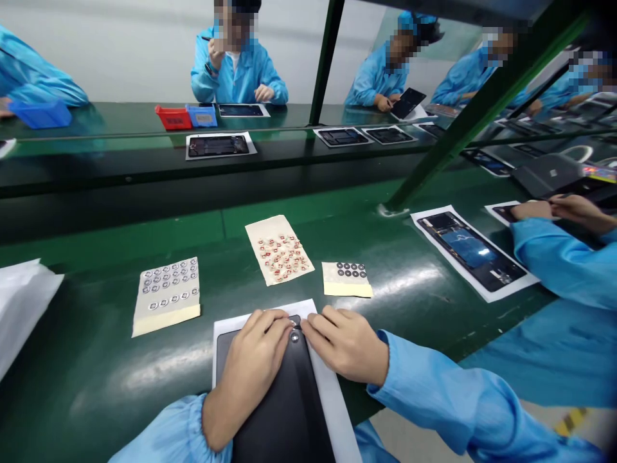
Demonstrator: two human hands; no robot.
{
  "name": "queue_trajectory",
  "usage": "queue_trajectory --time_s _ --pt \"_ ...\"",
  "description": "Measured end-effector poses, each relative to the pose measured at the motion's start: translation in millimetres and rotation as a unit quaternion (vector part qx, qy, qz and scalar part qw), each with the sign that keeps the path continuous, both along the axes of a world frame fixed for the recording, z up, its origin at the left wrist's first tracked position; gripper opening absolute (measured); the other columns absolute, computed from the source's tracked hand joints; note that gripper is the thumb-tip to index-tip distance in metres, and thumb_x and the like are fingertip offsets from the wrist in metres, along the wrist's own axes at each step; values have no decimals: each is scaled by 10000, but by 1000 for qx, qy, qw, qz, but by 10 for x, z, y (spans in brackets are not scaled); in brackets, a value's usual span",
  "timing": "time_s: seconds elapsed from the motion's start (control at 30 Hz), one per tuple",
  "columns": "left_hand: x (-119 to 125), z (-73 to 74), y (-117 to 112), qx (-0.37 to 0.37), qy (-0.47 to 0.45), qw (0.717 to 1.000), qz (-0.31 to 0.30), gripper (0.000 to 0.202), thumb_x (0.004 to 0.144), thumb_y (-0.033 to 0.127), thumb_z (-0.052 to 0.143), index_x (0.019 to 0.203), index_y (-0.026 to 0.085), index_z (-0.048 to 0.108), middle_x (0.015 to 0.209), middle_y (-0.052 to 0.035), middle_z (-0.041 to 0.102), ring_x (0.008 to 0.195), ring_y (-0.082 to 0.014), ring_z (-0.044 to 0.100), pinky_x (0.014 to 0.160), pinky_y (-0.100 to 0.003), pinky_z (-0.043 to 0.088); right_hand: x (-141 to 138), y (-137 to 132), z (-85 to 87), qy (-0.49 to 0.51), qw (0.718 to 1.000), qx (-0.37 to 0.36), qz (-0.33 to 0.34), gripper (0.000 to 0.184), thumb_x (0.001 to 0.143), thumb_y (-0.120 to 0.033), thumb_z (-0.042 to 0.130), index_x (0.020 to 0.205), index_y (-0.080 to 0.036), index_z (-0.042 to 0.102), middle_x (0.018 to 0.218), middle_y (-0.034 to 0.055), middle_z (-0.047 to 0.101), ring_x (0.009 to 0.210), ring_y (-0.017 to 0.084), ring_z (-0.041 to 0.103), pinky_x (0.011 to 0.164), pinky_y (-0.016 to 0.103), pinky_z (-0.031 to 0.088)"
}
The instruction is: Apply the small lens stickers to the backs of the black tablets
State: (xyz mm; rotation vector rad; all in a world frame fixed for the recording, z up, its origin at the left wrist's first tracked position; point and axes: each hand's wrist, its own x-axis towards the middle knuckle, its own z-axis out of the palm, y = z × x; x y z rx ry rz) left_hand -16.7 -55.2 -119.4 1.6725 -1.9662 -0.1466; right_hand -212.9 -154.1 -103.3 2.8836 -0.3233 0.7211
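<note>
Nearly meeting, low over one corner.
From the left: left hand (255,360) angled up and rightward, back uppermost, thumb and forefinger bunched close; beneath, black panel (289,408), flat on white paper (333,399), top corner under both sets of fingertips; then right hand (347,341), level from the side, knuckles up, fingers curled inward. Cannot tell, for either, whether clamped on anything.

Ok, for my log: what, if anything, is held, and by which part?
Cannot tell: left hand and right hand hide any hold at the corner of the tablet.
</note>
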Motion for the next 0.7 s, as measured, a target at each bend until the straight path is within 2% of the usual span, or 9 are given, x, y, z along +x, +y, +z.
queue_trajectory --time_s 0.13,0.3,0.37,0.43,0.5,0.57,0.63,0.7 --pt "34 -44 -9 7 6 1000 -10 149 981 164 599 1085 192 702 1119 -6 731 979 -180 642 903 -333 511 -23 104 -38 -24 999 -45 -9 243 975 -137 505 1045 -59 725 936 117 653 766 181 506 583 346 325" --pt "18 -68 4 -9 -8 1000 -24 152 996 166 578 1091 191 695 1111 -1 738 997 -169 659 944 -320 491 -25 230 -145 -46 997 -47 -40 265 978 -146 510 1102 -18 706 972 146 669 780 187 543 578 334 363" --pt "-4 -42 3 -9 -30 999 -19 142 1003 174 557 1078 170 678 1094 -25 728 987 -195 658 931 -348 498 -17 228 -169 -53 997 -33 -44 247 976 -148 533 1115 -27 698 975 135 672 782 180 548 598 330 388" --pt "5 13 -44 23 -28 999 -6 103 996 183 558 1013 162 658 1018 -33 707 919 -203 657 853 -347 516 -41 180 -171 -71 995 22 -71 215 970 -177 583 1124 -74 691 978 101 671 802 171 560 635 321 415" --pt "74 96 -173 73 15 997 16 88 987 189 563 933 176 632 923 -11 669 818 -169 650 752 -301 517 -128 88 -156 -87 984 92 -122 208 973 -234 617 1145 -137 681 992 62 664 831 157 582 661 302 430" --pt "207 189 -394 84 36 994 60 109 1001 221 547 928 185 621 931 -1 648 758 -132 637 700 -267 501 -274 -37 -140 -67 975 119 -177 212 995 -259 590 1173 -173 666 1022 46 655 842 140 606 642 284 425" --pt "367 262 -674 46 -17 992 116 168 1031 277 500 1017 175 633 1074 -42 646 819 -145 646 726 -285 497 -444 -172 -141 -7 973 80 -218 221 1000 -189 534 1181 -169 658 1046 56 649 821 140 622 585 287 394" --pt "500 291 -953 27 -88 986 138 232 1043 296 465 1079 162 650 1172 -94 627 918 -198 643 736 -319 487 -586 -289 -173 59 969 18 -240 247 957 -81 500 1127 -152 664 1020 68 644 773 154 619 534 300 349"
